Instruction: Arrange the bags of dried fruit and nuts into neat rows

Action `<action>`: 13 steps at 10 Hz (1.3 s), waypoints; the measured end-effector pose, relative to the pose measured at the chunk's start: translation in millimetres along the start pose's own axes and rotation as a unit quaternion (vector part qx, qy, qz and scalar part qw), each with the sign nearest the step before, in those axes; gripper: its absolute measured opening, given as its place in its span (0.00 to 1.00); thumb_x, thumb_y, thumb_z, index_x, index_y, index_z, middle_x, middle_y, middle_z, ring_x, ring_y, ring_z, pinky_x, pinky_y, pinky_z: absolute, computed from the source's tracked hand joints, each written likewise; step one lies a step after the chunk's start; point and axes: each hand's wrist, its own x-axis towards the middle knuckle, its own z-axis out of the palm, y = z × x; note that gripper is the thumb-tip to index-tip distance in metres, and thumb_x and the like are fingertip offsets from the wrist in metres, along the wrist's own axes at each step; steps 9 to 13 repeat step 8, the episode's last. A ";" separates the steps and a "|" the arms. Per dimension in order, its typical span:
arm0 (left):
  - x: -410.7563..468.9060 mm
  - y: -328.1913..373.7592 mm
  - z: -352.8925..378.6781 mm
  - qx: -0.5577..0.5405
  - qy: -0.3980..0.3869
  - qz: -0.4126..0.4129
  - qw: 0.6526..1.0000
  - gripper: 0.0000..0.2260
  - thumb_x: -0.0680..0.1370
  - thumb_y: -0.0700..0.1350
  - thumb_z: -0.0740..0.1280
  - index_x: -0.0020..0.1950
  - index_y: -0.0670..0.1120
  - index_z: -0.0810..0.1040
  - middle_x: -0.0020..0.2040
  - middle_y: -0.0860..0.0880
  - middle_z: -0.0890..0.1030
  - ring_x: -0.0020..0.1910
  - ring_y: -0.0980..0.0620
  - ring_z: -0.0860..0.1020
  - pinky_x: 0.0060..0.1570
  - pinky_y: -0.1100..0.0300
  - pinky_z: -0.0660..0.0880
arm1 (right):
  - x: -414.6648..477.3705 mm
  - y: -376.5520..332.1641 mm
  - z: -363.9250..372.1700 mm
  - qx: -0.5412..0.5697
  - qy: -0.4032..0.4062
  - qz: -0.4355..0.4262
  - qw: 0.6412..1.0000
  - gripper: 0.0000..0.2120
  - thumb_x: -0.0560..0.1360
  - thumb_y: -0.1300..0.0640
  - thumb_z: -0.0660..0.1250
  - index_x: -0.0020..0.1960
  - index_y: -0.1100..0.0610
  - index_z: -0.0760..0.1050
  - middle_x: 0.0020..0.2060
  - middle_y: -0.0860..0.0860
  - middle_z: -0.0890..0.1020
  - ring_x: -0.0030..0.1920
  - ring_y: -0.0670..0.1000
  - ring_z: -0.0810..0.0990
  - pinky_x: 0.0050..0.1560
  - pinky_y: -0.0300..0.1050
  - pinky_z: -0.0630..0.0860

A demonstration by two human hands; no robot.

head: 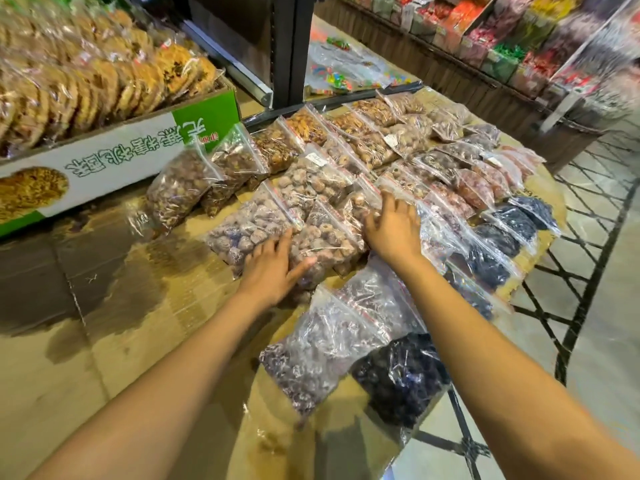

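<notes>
Cardboard covered the desk [114,306]. Left hand [273,268] and right hand [393,230], both spread flat, pressed one soft, slippery bag [325,237] mid-row; probably best gripped by its sides.

Shop interior under warm light. A cardboard-covered worktop [69,271] fills the foreground; a dark steel post [289,46] rises behind it. Wicker-fronted shelving [485,84] lines the right, above a pale tiled floor [606,271] with dark diagonal lines.
</notes>
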 end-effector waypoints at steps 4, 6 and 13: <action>-96.0 -59.5 -51.9 0.050 0.014 0.071 0.996 0.42 0.72 0.72 0.43 0.78 0.46 0.53 0.75 0.37 0.59 0.74 0.37 0.57 0.70 0.41 0.60 | -161.3 -79.9 2.5 -0.070 0.000 0.067 0.995 0.24 0.77 0.45 0.57 0.65 0.60 0.65 0.63 0.61 0.71 0.63 0.62 0.66 0.60 0.58 0.64; -135.6 -6.6 -43.3 0.062 0.028 0.144 0.987 0.33 0.78 0.65 0.50 0.77 0.45 0.57 0.76 0.38 0.58 0.75 0.37 0.55 0.72 0.43 0.54 | -232.6 -49.4 -12.0 -0.086 0.020 0.123 0.988 0.26 0.77 0.44 0.57 0.69 0.58 0.63 0.65 0.61 0.71 0.66 0.63 0.64 0.62 0.59 0.62; -200.0 74.4 3.1 0.067 0.008 0.308 0.949 0.38 0.74 0.70 0.54 0.76 0.45 0.61 0.77 0.37 0.56 0.77 0.37 0.49 0.73 0.43 0.46 | -326.0 17.6 -26.0 -0.062 0.067 0.252 0.963 0.29 0.73 0.37 0.59 0.66 0.56 0.68 0.62 0.58 0.74 0.63 0.62 0.67 0.59 0.57 0.65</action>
